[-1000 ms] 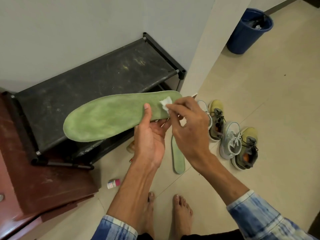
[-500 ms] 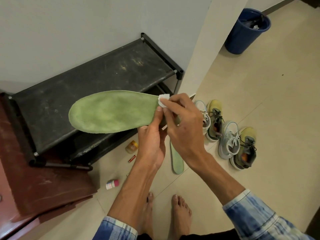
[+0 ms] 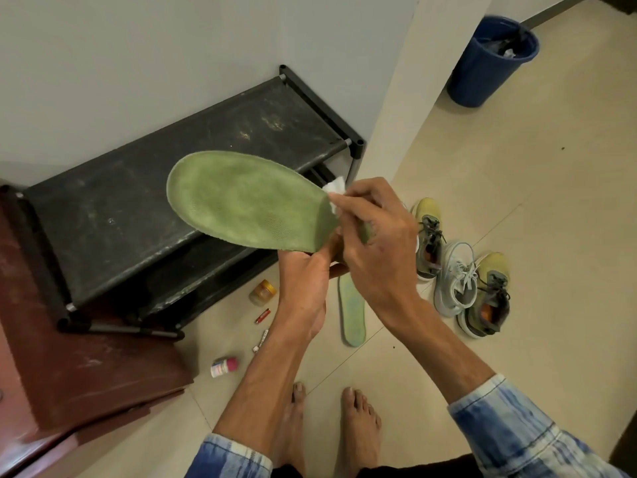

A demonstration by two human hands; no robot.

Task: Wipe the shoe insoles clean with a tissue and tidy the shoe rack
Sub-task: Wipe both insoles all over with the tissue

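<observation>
One insole (image 3: 248,201) is mid-wipe: left fingers (image 3: 328,249) clamp its heel, right fingers (image 3: 356,199) pinch tissue (image 3: 336,185) beside them, likely stroking toeward next.

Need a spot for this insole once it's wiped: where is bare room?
The shoe rack's top shelf is bare, though dusty. The floor between the shoes and the blue bin is free too. Crowded: the floor in front of the rack, with a jar, batteries, a small bottle and the second insole.
</observation>
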